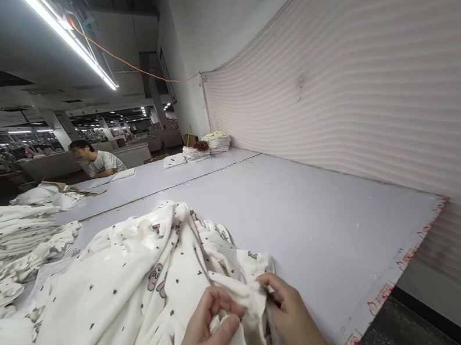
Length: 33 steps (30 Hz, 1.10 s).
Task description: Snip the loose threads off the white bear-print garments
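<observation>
A white printed garment (pixel 122 291) with small hearts and bear figures lies bunched on the grey table (pixel 308 212) in front of me. My left hand (pixel 208 329) is closed on a fold of this garment near the lower middle. Just to its right, my right hand (pixel 286 310) pinches the same cloth at its edge. Both hands hold the fabric a little above the table, close to each other.
A tall stack of folded white printed garments (pixel 0 252) stands at the left. Small piles of folded cloth (pixel 208 145) sit at the far end. A striped fabric wall (pixel 375 83) runs along the right. Another person (pixel 98 159) sits at a far table.
</observation>
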Each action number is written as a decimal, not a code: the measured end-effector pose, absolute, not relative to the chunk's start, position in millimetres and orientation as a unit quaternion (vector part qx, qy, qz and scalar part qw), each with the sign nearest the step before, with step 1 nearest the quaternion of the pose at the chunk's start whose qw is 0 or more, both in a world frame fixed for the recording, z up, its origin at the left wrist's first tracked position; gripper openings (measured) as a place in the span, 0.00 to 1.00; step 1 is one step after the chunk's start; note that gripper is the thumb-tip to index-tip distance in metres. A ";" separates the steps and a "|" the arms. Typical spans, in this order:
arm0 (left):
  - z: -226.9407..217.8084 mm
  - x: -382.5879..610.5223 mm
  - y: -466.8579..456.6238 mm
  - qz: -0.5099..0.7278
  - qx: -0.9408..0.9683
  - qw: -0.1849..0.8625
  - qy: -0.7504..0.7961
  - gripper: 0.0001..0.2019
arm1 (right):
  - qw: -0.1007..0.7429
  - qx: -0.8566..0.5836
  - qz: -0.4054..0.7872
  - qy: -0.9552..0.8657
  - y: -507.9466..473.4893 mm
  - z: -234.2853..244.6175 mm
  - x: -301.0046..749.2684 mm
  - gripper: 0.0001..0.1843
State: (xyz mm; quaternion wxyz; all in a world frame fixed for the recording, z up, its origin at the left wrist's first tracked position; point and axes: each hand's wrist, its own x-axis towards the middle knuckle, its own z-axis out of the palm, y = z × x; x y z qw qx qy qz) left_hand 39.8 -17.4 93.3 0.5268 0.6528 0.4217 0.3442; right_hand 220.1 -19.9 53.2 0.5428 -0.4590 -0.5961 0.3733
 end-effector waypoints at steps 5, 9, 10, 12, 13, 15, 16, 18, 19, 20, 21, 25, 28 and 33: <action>83.2 55.7 -36.5 0.298 0.732 0.371 0.488 0.16 | 0.599 -0.458 0.451 -0.478 -28.4 34.8 215.5 0.01; 65.0 72.8 -38.8 0.367 0.781 0.233 0.448 0.04 | 0.605 -0.481 0.436 -0.460 -39.9 33.8 213.2 0.05; 61.9 74.7 -38.4 0.379 0.793 0.209 0.428 0.04 | 0.605 -0.486 0.429 -0.463 -42.3 35.6 213.8 0.06; 58.6 75.1 -38.5 0.398 0.805 0.183 0.400 0.08 | 0.602 -0.483 0.423 -0.475 -46.4 40.9 216.5 0.10; 58.3 73.8 -39.4 0.406 0.806 0.178 0.392 0.08 | 0.601 -0.479 0.423 -0.479 -48.3 44.1 218.5 0.12; 59.0 69.4 -42.8 0.429 0.802 0.166 0.382 0.10 | 0.605 -0.483 0.422 -0.473 -51.8 50.8 223.1 0.13; 59.6 67.0 -45.2 0.440 0.798 0.158 0.380 0.11 | 0.604 -0.493 0.418 -0.467 -53.2 54.0 225.3 0.14; 61.0 62.8 -50.2 0.455 0.795 0.146 0.373 0.13 | 0.601 -0.517 0.391 -0.467 -54.8 58.6 228.4 0.14; 61.8 61.4 -52.2 0.460 0.793 0.145 0.371 0.13 | 0.600 -0.527 0.372 -0.474 -54.7 59.9 228.9 0.14; 62.9 60.6 -53.6 0.464 0.789 0.149 0.373 0.12 | 0.598 -0.536 0.348 -0.484 -53.9 60.5 228.7 0.13; 64.5 60.2 -54.2 0.468 0.783 0.163 0.376 0.10 | 0.597 -0.545 0.320 -0.494 -52.3 60.4 227.8 0.12; 77.8 60.6 -48.0 0.441 0.723 0.332 0.416 0.07 | 0.577 -0.605 0.163 -0.524 -43.4 59.8 222.2 0.05; 90.1 60.0 -39.8 0.416 0.641 0.469 0.443 0.10 | 0.536 -0.605 0.088 -0.582 -43.3 63.4 220.0 0.07; 96.1 57.8 -32.8 0.407 0.589 0.555 0.425 0.15 | 0.540 -0.458 0.167 -0.686 -56.4 70.1 215.2 0.11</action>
